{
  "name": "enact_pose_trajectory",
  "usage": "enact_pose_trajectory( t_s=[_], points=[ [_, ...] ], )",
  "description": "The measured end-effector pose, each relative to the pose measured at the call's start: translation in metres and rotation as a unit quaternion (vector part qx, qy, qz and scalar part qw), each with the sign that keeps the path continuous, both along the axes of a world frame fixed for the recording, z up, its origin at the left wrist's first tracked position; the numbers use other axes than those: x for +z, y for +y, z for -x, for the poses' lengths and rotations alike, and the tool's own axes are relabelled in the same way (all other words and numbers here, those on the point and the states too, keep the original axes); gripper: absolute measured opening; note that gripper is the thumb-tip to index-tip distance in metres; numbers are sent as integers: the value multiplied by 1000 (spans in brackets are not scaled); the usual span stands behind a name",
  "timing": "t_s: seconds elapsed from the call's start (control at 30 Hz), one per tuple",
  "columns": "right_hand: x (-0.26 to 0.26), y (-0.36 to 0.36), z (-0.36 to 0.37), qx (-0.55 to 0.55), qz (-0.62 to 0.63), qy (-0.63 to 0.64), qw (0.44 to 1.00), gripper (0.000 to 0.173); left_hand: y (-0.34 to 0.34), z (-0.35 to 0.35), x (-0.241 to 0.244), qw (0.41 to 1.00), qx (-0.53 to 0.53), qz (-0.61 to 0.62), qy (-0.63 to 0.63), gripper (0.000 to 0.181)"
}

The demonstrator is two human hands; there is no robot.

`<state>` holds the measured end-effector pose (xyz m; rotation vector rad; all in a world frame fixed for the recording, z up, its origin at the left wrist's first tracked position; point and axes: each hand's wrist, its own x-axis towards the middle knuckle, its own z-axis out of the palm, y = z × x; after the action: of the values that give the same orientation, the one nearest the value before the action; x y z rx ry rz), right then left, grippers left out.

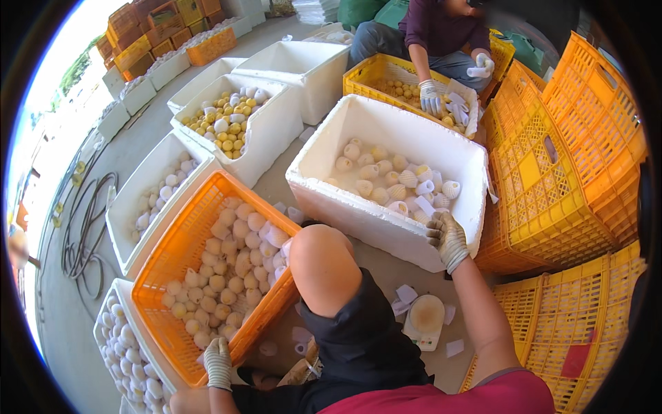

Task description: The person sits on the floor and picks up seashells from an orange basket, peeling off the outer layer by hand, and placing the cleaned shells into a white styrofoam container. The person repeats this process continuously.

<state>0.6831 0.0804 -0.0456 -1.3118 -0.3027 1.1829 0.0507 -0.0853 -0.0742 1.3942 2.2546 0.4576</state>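
Observation:
My left hand (218, 363), in a striped knit glove, grips the near rim of a tilted orange plastic crate (264, 323). Many round pale fruits in foam net sleeves (232, 274) fill the crate, which leans against my bent knee. My right hand (448, 239), gloved too, is closed over the near rim of a large white polystyrene box (357, 220). Inside that box lie more net-sleeved fruits (385, 181), mostly toward the near right side. Loose white foam sleeves (425, 187) rest among them. The right fingertips are partly hidden.
A kitchen scale (426, 318) stands on the floor among foam scraps. Yellow crates (548, 181) are stacked at right. Opposite, a seated person (439, 31) in gloves reaches into a yellow fruit crate (362, 85). Other polystyrene boxes (274, 139) stand left; a coiled hose (83, 243) lies beyond.

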Motion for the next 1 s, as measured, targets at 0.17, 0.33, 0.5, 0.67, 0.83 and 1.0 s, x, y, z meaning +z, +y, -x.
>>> enact_pose_trajectory(
  t_s=[0.17,0.33,0.5,0.67,0.83,1.0],
  points=[
    [18,-21,43,60,-4,-77,995,34,19,-16,17,997,-12,52,54,36],
    [52,8,106,193,-54,-205,958,29,12,-8,14,996,-8,78,49,38],
    [120,45,178,248,-166,-254,920,28,22,-14,14,999,-6,54,0,32],
    [179,101,295,527,-210,-326,756,33,42,5,6,910,131,-68,-387,22],
    [87,182,399,717,-189,-588,322,39,69,27,23,884,146,-131,-425,19],
    [-13,181,468,703,-68,-646,290,57,72,20,44,868,137,-133,-457,17]
  ],
)
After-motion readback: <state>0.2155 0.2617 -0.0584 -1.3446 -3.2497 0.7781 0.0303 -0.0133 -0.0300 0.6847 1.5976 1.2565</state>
